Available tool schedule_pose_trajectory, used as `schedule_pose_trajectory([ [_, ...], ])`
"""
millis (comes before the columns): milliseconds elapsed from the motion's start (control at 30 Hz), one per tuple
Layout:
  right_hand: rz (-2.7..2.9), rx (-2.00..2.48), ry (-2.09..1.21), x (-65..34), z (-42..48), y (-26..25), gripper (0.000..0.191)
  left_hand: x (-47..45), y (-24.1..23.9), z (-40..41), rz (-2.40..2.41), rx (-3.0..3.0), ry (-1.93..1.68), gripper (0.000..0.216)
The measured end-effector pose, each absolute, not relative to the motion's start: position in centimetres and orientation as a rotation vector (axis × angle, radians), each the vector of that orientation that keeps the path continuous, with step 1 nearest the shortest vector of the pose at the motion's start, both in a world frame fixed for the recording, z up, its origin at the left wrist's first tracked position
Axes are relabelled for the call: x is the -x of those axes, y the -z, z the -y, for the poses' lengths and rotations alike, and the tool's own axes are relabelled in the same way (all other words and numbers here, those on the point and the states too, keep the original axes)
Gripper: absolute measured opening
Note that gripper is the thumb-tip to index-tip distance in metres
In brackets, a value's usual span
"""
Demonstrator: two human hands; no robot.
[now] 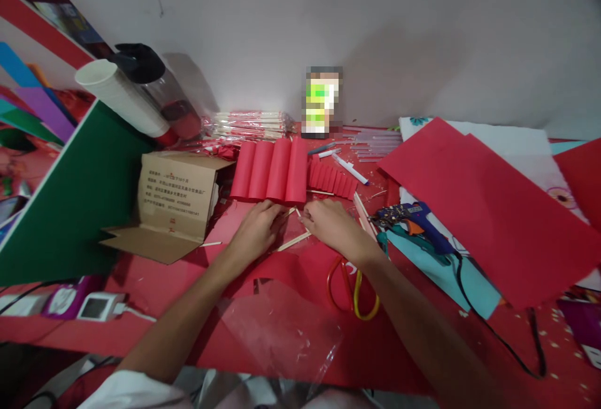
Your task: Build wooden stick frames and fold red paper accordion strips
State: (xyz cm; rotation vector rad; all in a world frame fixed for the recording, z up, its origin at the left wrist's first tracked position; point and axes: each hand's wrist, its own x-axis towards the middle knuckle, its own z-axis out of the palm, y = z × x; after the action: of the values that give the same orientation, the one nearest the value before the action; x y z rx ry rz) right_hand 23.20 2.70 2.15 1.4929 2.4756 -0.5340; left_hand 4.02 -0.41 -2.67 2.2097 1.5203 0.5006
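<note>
In the middle of the red table, my left hand (pixel 256 227) is closed, its fingers pinched on a thin pale wooden stick (pixel 288 212). My right hand (pixel 331 224) faces it with curled fingers, at the end of another short stick (pixel 299 215). The two stick ends almost meet between the hands; whether they touch I cannot tell. Below them lies a slanted pair of wooden sticks (pixel 294 242). Just beyond my hands stands a red paper piece (pixel 270 170) curved into several ridges. Scissors (pixel 359 296) with red and yellow handles lie beneath my right wrist, partly covered.
A cardboard box (pixel 173 199) and a green board (pixel 70 202) stand left. At right are a blue glue gun (pixel 420 218) with a cord and red paper sheets (pixel 498 208). Bagged sticks (pixel 251 125), a phone (pixel 322 102), a pen (pixel 350 169) and a bottle (pixel 173 96) line the wall.
</note>
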Motion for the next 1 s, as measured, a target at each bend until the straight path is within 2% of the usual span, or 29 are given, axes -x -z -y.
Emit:
schedule_pose_trajectory([
  [467,-2.461,-1.468,0.583,-23.6,-2.6,-1.9,0.024,-4.2,3.8,0.0,-1.431,-2.325,-0.598,0.022],
  [733,-2.464,-1.464,0.660,-24.0,-2.7,-1.8,0.022,-5.4,0.6,2.4,-1.362,-2.493,-0.213,0.023],
  [1000,-2.448,-1.482,0.687,-23.9,-2.9,-1.8,0.022,-6.2,1.1,2.8,-1.366,-2.397,-0.122,0.018],
])
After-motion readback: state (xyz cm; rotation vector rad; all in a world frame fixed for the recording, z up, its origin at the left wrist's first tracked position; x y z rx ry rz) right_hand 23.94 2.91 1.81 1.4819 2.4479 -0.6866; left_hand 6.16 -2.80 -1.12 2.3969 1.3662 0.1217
